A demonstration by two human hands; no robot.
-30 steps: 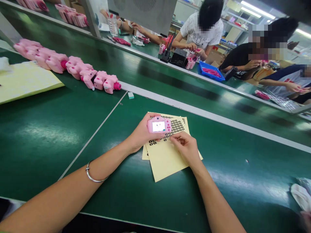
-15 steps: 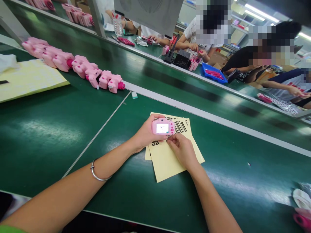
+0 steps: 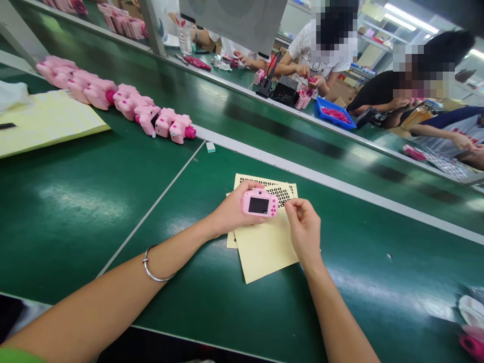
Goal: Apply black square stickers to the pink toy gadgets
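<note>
My left hand [image 3: 235, 207] is closed around a small pink toy camera [image 3: 258, 204], its dark screen and pink buttons facing me. Beneath the camera lie cream sticker sheets [image 3: 260, 252] printed with rows of small black square frames, partly covered by my hands. To the right of the camera, apart from it, my right hand [image 3: 305, 227] is held in a pinch over the sheets' right side. Whatever its fingertips hold, if anything, is too small to make out.
A row of pink pig-shaped camera cases [image 3: 113, 98] runs along the back left. A yellow sheet [image 3: 53, 123] lies at left, and a small white-and-green block [image 3: 210, 147] near the divider. Pink and white items [image 3: 472, 322] sit at far right. Co-workers sit beyond, near a blue tray [image 3: 335, 113].
The camera's screen has gone from lit white to dark. My right hand has moved from the camera's lower edge up and right, and the camera has shifted slightly right.
</note>
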